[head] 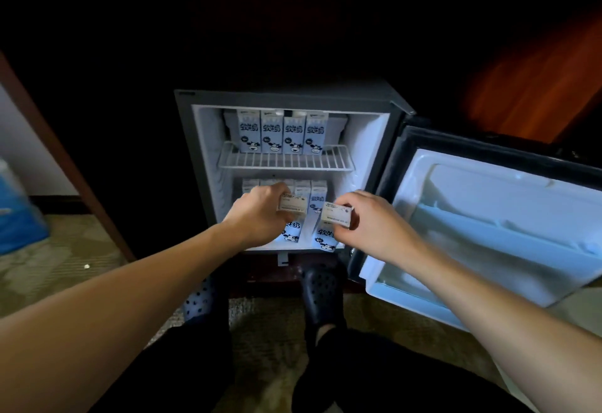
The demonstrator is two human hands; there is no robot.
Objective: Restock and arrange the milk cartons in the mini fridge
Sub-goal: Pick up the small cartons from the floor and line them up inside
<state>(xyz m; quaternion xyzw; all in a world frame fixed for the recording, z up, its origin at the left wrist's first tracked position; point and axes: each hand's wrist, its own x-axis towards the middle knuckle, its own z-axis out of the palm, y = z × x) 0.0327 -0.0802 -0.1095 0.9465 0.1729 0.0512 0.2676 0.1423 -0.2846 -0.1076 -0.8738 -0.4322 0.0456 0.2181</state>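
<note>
Left hand [260, 214]: fingers curled round the top of a front carton [291, 232], below the wire shelf [286, 162].
Right hand [368, 220]: pinches the top of a second front carton [326, 236], also below the shelf.
Back row [302, 189]: upright cartons behind those two, under the shelf.
Top row [272, 134]: four cartons upright on the shelf.
Progress: seemingly late. The held pair is not yet seated, and the door [488, 217] right of the shelf stands open.

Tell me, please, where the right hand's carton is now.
Head view: the carton stands front right in the lower compartment, gripped by the right hand, beside the left-hand carton.
</note>
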